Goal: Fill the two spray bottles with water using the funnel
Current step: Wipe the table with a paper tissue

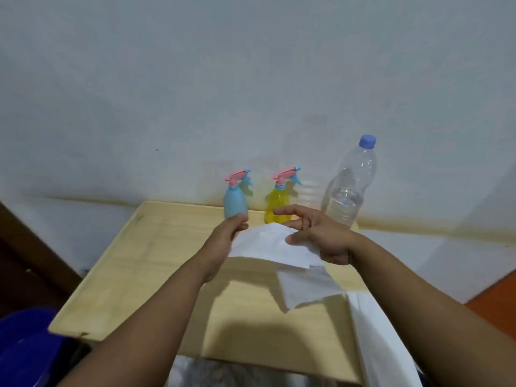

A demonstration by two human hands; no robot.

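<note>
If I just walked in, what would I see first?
Two hands, the left hand and the right hand, hold a white sheet of paper above the wooden table. Behind them stand a blue spray bottle, a yellow spray bottle and a tall clear water bottle by the wall.

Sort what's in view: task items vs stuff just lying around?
Job items: blue spray bottle, yellow spray bottle, capped water bottle, white paper sheet held in both hands, left and right, possibly for a funnel.

Lying about: second white sheet on the wooden table, blue plastic object at lower left.
</note>
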